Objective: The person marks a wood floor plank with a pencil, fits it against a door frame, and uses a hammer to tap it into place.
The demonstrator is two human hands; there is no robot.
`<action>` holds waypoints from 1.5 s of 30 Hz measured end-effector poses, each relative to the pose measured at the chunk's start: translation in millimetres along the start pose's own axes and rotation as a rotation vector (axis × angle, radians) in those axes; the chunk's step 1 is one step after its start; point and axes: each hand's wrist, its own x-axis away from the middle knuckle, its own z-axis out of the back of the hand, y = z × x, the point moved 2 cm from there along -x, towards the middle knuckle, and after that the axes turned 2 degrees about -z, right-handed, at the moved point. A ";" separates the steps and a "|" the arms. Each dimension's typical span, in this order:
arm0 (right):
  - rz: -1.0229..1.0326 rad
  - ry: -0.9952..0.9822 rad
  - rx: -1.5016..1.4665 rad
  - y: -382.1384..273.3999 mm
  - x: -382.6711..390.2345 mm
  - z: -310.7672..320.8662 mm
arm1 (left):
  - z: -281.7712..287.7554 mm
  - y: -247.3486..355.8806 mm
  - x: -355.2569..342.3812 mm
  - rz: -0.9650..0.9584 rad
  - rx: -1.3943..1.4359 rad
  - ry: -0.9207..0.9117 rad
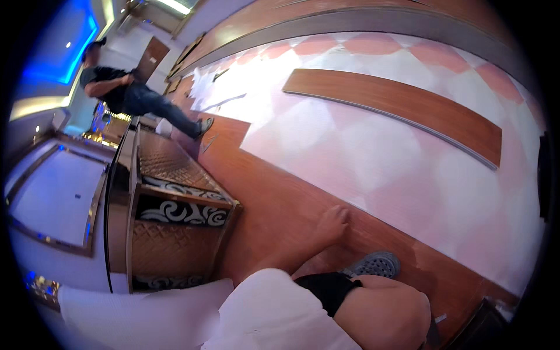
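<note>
My left hand (335, 223) rests on the reddish-brown wood floor planks (280, 181), its bare forearm reaching out from my white top. The fingers look curled and pressed together, with nothing visible in them. Just beyond the knuckles, the laid planks meet a pale pink and white diamond-patterned surface (367, 151). On that surface, farther off, lies one long loose wood plank (402, 111), apart from my hand. My right hand is out of view. Close by on the right are my bent bare knee (385, 309) and a grey perforated clog (378, 265).
A brown quilted cabinet (175, 239) with black-and-white scroll panels stands at left. Behind it another person (119, 87) in dark clothes holds a short brown board (151, 60). A raised step (361, 22) curves along the far side. Torn white sheeting (204, 90) lies near the person.
</note>
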 end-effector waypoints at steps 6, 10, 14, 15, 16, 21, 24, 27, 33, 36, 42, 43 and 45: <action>0.130 -0.215 0.023 -54.7 -5.7 -38.8 | -52.2 -59.0 149.6 0.335 -0.067 0.078; 0.180 -0.312 0.061 -75.3 -3.4 -46.9 | -60.7 -61.1 155.0 0.357 -0.079 0.038; 0.222 -0.381 0.112 -98.8 -7.5 -51.4 | -58.3 -49.7 133.2 0.442 -0.065 -0.088; 0.240 -0.405 0.118 -107.6 -6.2 -55.4 | -60.2 -51.5 135.5 0.458 -0.085 -0.095; 0.252 -0.432 0.124 -115.0 -4.4 -60.2 | -61.9 -53.2 138.7 0.475 -0.106 -0.102; 0.308 -0.528 0.204 -138.1 -4.6 -67.0 | -64.8 -41.7 130.2 0.549 -0.064 -0.139; 0.341 -0.598 0.254 -144.9 0.9 -68.9 | -72.6 -41.0 142.3 0.576 -0.074 -0.097; 0.379 -0.623 0.296 -152.8 -8.9 -61.9 | -54.4 -30.9 132.1 0.526 -0.025 0.107; 0.436 -0.718 0.364 -160.6 -16.6 -52.3 | -57.7 -34.6 115.7 0.557 -0.108 0.100; 0.468 -0.821 0.385 -155.0 -7.7 -54.1 | -77.5 -44.6 133.0 0.593 0.057 0.159; 0.552 -0.904 0.426 -137.1 -33.9 -32.9 | -53.0 25.1 180.8 0.829 0.859 0.228; 0.561 -0.903 0.424 -134.6 -38.2 -32.0 | -35.6 38.8 219.3 0.631 0.496 0.057; 0.581 -0.924 0.422 -125.8 -43.6 -28.1 | -33.9 103.7 337.4 0.709 0.386 0.298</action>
